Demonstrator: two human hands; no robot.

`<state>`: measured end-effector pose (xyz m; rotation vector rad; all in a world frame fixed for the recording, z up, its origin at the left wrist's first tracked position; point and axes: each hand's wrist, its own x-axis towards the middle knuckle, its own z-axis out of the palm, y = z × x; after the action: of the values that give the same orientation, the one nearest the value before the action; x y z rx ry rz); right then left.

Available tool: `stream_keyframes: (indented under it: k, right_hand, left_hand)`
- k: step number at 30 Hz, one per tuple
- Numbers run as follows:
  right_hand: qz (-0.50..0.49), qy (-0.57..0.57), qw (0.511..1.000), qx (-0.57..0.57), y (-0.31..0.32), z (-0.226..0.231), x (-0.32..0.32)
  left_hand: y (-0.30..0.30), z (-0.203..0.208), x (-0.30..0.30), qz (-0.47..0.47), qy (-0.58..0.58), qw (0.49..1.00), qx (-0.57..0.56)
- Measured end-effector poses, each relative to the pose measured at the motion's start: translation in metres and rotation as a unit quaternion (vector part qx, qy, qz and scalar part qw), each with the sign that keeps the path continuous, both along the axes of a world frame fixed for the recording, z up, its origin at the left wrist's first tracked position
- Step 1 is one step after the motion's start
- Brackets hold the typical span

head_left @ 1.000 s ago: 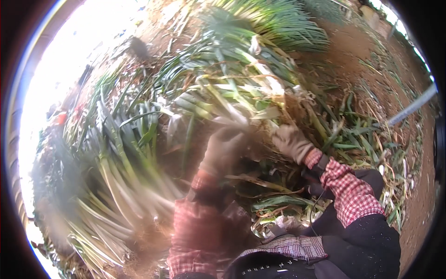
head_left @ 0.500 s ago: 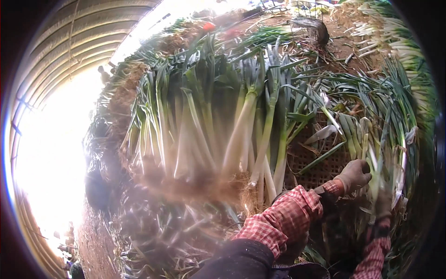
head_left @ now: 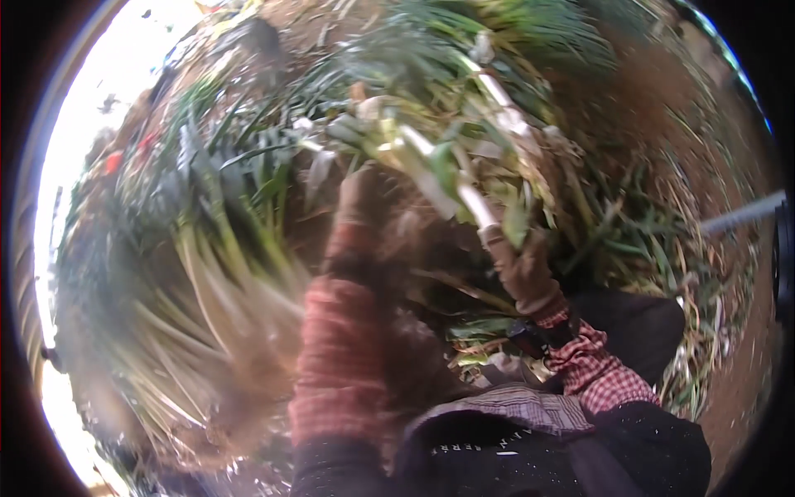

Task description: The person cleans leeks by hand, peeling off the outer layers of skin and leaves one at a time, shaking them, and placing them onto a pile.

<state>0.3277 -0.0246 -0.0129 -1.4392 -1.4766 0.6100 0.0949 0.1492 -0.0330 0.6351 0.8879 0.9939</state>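
My right hand, in a brownish glove, is closed around the white lower end of a leek. The leek slants up and away to the left, with loose leaves around it. My left hand, also gloved, reaches forward beside leafy leek parts. Motion blurs it, so its fingers and anything in them cannot be made out. To its left lies a big pile of leeks, with pale stems toward me and green tops away.
More leeks with green leaves lie at the far side. Brown soil and scattered leaf scraps are on the right. A grey pole juts in at the right rim. My dark-clad knee is beside my right forearm.
The view has swung right, so the leek pile now sits farther left. My hands have moved apart, and the right one now shows plainly gripping a leek's white end.
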Motion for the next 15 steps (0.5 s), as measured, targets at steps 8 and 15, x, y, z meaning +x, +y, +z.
stream_keyframes:
  k: [8,15]
  right_hand:
    - [0.1,-0.095,0.986,0.095,-0.061,0.035,0.006]
    - [0.075,-0.195,0.977,-0.042,-0.118,0.039,0.031]
  left_hand:
    - [-0.039,0.029,0.057,-0.011,0.133,0.99,0.039]
    - [-0.036,0.021,0.051,0.06,-0.128,0.99,0.002]
